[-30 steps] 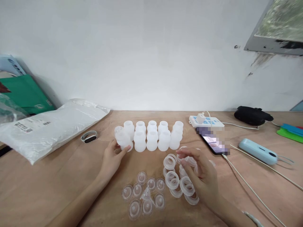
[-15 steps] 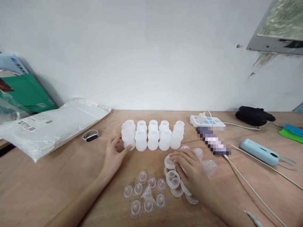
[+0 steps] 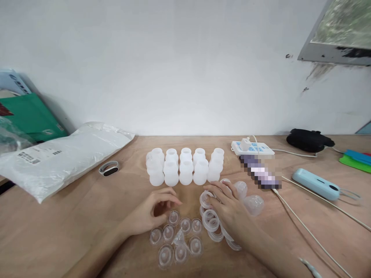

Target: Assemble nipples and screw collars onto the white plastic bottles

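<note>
Two rows of small white plastic bottles (image 3: 185, 166) stand on the wooden table (image 3: 87, 208). In front of them lie several clear nipples (image 3: 176, 239) and a pile of clear screw rings (image 3: 211, 222). My left hand (image 3: 153, 212) hovers just over the back of the nipple group, fingers curled and apart, nothing in them. My right hand (image 3: 228, 210) lies palm down on the ring pile, its fingertips touching one ring (image 3: 206, 199). Two clear caps (image 3: 251, 200) sit just right of that hand.
A white plastic bag (image 3: 63, 154) and a wristband (image 3: 109, 168) lie at the left, green folders (image 3: 29, 116) behind. At the right are a power strip (image 3: 252, 148), a phone (image 3: 261, 175), cables, a pale blue device (image 3: 315, 184) and a black pouch (image 3: 308, 139).
My left hand has let go of the bottle at the left end of the rows and drawn back toward the nipples. My right hand stays on the rings.
</note>
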Tool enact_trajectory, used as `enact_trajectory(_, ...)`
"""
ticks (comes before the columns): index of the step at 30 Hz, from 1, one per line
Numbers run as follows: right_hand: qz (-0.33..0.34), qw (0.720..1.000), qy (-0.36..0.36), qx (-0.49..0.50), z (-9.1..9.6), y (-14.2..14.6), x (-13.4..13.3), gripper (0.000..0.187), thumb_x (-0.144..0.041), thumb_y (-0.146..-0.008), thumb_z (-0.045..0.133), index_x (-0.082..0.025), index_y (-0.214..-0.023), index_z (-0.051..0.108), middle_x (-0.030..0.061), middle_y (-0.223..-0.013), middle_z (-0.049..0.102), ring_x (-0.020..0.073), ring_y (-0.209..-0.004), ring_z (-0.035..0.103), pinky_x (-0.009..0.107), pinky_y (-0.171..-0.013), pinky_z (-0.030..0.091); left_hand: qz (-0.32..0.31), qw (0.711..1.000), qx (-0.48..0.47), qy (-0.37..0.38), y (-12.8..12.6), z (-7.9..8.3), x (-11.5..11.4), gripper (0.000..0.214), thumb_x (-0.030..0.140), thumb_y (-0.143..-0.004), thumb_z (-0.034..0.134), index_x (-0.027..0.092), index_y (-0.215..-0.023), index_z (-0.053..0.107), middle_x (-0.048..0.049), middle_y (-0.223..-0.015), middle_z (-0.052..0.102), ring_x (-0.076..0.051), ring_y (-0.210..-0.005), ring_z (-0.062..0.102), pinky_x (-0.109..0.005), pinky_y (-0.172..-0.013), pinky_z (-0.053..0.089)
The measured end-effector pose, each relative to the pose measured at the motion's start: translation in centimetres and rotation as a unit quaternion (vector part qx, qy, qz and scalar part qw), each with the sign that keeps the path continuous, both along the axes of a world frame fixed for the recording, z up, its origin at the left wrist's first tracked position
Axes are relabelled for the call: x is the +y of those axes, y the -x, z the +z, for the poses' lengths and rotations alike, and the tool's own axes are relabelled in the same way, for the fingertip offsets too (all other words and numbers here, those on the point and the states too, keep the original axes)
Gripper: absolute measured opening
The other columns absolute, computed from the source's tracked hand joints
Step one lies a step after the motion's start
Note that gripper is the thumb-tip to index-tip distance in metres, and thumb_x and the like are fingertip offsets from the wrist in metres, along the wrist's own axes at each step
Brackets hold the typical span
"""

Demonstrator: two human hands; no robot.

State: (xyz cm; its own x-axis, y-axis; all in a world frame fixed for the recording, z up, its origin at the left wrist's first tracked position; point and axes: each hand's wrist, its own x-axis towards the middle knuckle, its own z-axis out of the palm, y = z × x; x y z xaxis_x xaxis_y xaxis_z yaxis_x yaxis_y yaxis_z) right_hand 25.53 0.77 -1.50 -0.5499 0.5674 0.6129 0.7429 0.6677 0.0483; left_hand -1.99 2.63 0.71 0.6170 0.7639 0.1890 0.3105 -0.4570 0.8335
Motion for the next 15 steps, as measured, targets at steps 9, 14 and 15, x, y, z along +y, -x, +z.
enact_trajectory(9, 0.019, 0.997, 0.024, 0.074, 1.1, 0.4, -0.8, 0.022, 0.000, -0.094, 0.047, -0.017, -0.098, 0.061, 0.0152, -0.125, 0.066, 0.0293, -0.118, 0.058, 0.052, -0.101, 0.045, -0.039, 0.994, 0.044, 0.091, 0.7, -0.1, 0.9, 0.015, 0.025, -0.084, 0.072, 0.022, -0.099, 0.076, -0.0065, -0.113, 0.066, -0.025, -0.102, 0.064, -0.035, -0.091, 0.049)
enact_trajectory(14, 0.104, 0.983, 0.028, 0.146, 2.6, 0.6, -2.0, 0.023, -0.004, -0.099, 0.043, -0.017, -0.106, 0.061, 0.0160, -0.127, 0.066, 0.0235, -0.112, 0.063, 0.040, -0.091, 0.056, 0.062, 0.983, -0.088, 0.149, -0.3, -0.7, 0.3, 0.017, 0.032, -0.090, 0.070, 0.021, -0.103, 0.068, -0.0019, -0.092, 0.068, -0.018, -0.083, 0.062, -0.029, -0.075, 0.049)
enact_trajectory(15, 0.119, 0.982, 0.022, 0.147, 2.9, 0.6, -2.3, 0.022, -0.005, -0.100, 0.043, -0.016, -0.108, 0.061, 0.0166, -0.127, 0.066, 0.0231, -0.113, 0.064, 0.038, -0.092, 0.056, 0.078, 0.977, -0.112, 0.161, -0.6, -0.7, 0.0, 0.018, 0.031, -0.088, 0.073, 0.020, -0.101, 0.068, -0.0006, -0.086, 0.067, -0.017, -0.078, 0.061, -0.028, -0.072, 0.049)
